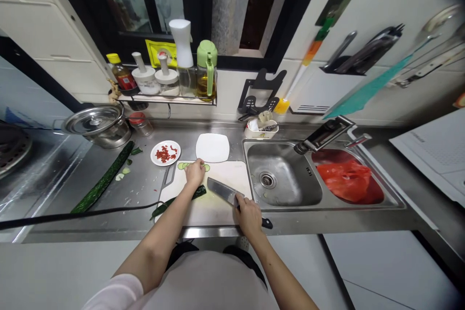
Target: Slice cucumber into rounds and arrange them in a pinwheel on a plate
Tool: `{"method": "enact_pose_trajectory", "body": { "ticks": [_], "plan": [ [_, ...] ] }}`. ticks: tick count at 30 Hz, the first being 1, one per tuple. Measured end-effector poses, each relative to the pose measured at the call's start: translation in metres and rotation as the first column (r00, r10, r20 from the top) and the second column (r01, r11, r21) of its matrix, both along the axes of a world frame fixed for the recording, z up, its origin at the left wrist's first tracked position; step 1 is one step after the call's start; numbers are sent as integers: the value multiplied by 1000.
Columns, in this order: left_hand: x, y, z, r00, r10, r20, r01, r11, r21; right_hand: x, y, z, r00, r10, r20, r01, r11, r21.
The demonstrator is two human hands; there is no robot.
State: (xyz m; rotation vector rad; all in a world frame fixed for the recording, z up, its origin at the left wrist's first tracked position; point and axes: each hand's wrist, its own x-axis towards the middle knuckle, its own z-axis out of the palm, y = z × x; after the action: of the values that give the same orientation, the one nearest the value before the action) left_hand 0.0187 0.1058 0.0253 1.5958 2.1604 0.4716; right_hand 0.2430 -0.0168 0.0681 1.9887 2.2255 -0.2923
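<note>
My left hand [195, 172] is curled down over a row of cucumber slices [182, 166] near the back edge of the white cutting board [232, 172], its fingers closed on some of them. In my right hand [249, 214] is the handle of a kitchen knife [223, 191]; its broad blade lies low over the board, pointing left and away from me. A cut length of cucumber [199, 192] rests on the board, partly behind my left forearm. Just beyond the board sits a square white plate [212, 148].
Left of the board are a plate of chopped red pieces [166, 153], a long cucumber [103, 181], garlic cloves [122, 174] and a lidded pot [100, 126]. A black cable [90, 213] crosses the counter. To the right, the sink [283, 174] holds a red bag [343, 179] in its second basin.
</note>
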Motion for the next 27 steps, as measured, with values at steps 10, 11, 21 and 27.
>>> {"method": "enact_pose_trajectory", "body": {
  "ticks": [10, 11, 21, 27],
  "plan": [
    [4, -4, 4, 988, -70, -136, 77, 996, 42, 1, 5, 3, 1000, 5, -27, -5, 1000, -13],
    [3, -4, 5, 990, -65, -127, 71, 997, 42, 1, 5, 3, 999, 3, -32, -3, 1000, -17],
    [-12, -47, 20, 999, -45, 21, 45, 999, 22, 6, 5, 0, 994, -31, -102, 30, 1000, -11],
    [-29, -89, 24, 984, -164, 72, 166, 986, -23, 3, 10, 2, 993, -41, -109, 41, 999, 3]
  ]
}}
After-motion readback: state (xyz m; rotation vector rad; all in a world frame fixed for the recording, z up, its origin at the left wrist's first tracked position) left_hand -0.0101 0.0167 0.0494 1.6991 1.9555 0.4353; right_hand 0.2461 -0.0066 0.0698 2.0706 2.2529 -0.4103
